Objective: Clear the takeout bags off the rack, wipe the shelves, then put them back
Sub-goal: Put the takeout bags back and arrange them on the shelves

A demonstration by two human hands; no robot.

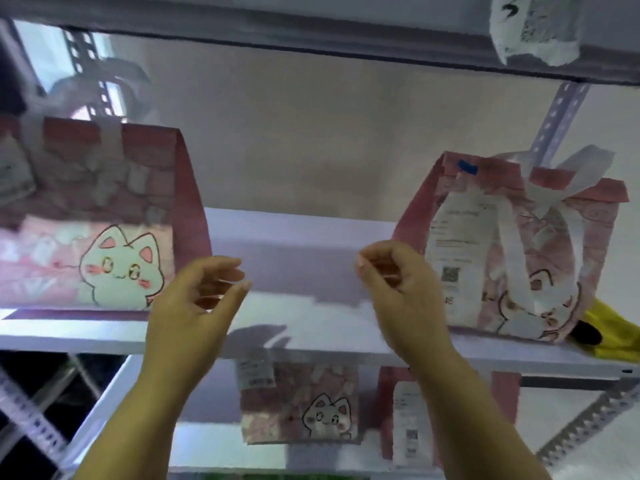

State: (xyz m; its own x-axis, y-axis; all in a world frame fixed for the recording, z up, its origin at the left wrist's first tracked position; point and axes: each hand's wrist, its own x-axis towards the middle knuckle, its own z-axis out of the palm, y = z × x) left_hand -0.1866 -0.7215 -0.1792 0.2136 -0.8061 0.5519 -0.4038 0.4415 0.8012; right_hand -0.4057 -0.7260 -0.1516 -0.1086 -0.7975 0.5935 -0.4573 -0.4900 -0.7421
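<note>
Two pink takeout bags with a white cat print stand on the white middle shelf (298,327) of the rack. The left bag (100,220) shows its cat face; the right bag (519,251) carries a white receipt and white handles. My left hand (197,299) hovers just right of the left bag, fingers loosely curled, holding nothing. My right hand (401,285) hovers just left of the right bag, fingers bent, also empty. Both hands are over the bare gap between the bags. Two more pink bags (304,407) stand on the shelf below.
A yellow cloth (616,337) lies at the right end of the middle shelf behind the right bag. A white plastic bag (533,29) hangs over the top shelf edge. Perforated metal posts (561,123) frame the rack.
</note>
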